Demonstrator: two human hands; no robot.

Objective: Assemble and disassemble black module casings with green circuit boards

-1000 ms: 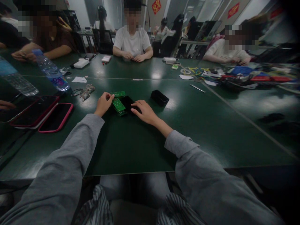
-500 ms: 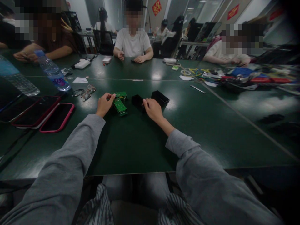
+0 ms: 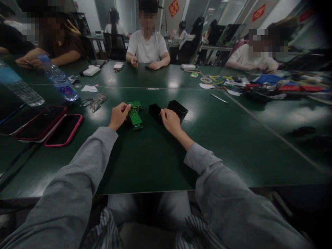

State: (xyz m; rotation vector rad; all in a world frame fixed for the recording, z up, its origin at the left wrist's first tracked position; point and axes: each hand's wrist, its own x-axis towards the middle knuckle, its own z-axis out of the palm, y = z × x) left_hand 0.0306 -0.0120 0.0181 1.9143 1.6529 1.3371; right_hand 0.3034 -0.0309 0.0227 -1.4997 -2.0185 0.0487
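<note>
My left hand is closed, its thumb and fingertips pinching the upper end of a green circuit board. Right behind that board lies another green circuit board, partly covered by it. To the right, my right hand grips the edge of a small black box-like case between thumb and fingers; part of the case is hidden by the hand. A second black open case rests on the table just behind my right hand.
On the left are phones, water bottles and glasses. A thin metal tool lies to the right, before a heap of cables and parts. Several people sit around the green table.
My left hand has moved slightly right with the circuit board, which now points more toward me. My right hand and the black case have shifted a little to the right.
</note>
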